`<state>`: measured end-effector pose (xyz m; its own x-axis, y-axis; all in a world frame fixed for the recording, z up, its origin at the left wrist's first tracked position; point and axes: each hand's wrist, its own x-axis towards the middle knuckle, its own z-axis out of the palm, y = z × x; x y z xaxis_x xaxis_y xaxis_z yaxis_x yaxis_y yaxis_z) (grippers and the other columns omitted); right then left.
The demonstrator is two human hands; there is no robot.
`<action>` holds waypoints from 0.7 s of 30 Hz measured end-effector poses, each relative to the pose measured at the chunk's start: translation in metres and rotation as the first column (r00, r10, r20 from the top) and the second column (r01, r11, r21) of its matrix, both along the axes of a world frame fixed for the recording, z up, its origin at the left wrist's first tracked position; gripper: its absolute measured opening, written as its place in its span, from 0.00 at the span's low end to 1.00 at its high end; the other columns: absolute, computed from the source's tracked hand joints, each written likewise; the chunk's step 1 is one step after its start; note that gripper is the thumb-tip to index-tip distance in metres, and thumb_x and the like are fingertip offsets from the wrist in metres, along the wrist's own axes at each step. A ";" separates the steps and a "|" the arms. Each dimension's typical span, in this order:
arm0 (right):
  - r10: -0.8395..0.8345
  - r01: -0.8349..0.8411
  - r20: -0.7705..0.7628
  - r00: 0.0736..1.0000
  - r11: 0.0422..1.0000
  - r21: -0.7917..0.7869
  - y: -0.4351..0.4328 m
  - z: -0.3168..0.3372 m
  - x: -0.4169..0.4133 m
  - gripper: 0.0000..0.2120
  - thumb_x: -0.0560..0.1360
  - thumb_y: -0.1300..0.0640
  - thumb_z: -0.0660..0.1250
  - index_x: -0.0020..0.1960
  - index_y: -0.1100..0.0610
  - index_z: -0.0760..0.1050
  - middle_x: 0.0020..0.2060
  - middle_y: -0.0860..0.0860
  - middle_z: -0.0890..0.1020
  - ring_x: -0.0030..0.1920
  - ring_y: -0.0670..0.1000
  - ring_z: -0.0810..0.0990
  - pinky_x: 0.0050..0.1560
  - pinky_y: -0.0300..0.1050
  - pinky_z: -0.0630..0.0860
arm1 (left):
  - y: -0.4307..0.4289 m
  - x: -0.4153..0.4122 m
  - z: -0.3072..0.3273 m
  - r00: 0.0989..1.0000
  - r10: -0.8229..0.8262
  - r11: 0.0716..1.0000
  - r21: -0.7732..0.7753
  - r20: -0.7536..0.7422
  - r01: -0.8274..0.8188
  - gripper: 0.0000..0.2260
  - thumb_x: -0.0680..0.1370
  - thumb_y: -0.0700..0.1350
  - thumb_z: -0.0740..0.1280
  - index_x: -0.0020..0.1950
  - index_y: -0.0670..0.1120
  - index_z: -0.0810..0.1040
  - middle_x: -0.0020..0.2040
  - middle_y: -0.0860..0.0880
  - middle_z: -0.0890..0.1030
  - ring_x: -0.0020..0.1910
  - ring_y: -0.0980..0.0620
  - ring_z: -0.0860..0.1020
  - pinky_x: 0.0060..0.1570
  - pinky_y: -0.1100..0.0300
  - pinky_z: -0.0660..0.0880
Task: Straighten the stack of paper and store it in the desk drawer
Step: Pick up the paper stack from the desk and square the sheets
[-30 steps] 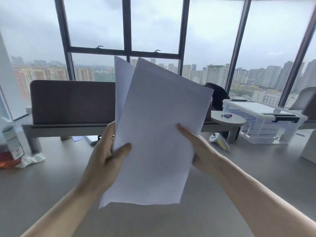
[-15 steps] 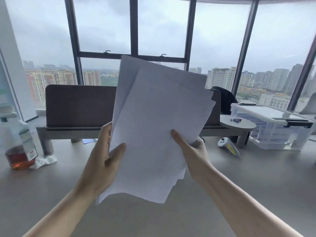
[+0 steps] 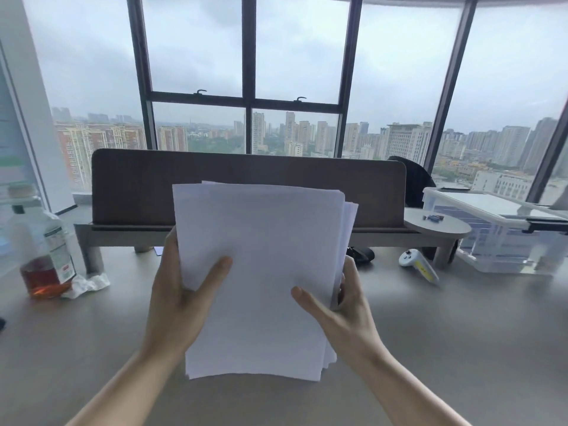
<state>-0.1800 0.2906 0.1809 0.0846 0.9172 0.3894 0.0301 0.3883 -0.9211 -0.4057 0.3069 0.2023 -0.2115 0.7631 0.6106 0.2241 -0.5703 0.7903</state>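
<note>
A stack of white paper stands nearly upright above the grey desk, held between both hands. My left hand grips its left edge, thumb across the front sheet. My right hand grips the right edge, thumb on the front and fingers behind. The sheets are mostly squared; a few edges still stick out at the right side and bottom right corner. No drawer is in view.
A bottle with amber liquid and crumpled tissue sit at the left. A brown divider panel runs across the back. A white controller, a round stand and a clear plastic box are at the right.
The fanned, tilted sheets have been drawn together into a nearly square upright stack and lowered. Both hands shifted to grip opposite side edges.
</note>
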 end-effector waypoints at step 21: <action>-0.142 0.152 -0.088 0.986 0.981 0.121 0.012 -0.017 -0.009 0.11 0.76 0.61 0.64 0.57 0.61 0.74 0.49 0.60 0.84 0.48 0.66 0.80 0.47 0.49 0.77 | 0.010 0.007 -0.033 0.969 -0.111 0.983 -0.118 0.220 0.139 0.08 0.83 0.41 0.62 0.49 0.53 0.77 0.45 0.56 0.85 0.44 0.54 0.82 0.43 0.62 0.77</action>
<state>-0.1890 0.3027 0.1641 0.2498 0.8359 0.4888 0.0250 0.4991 -0.8662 -0.3986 0.3172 0.1691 -0.2233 0.8622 0.4546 -0.0232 -0.4710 0.8819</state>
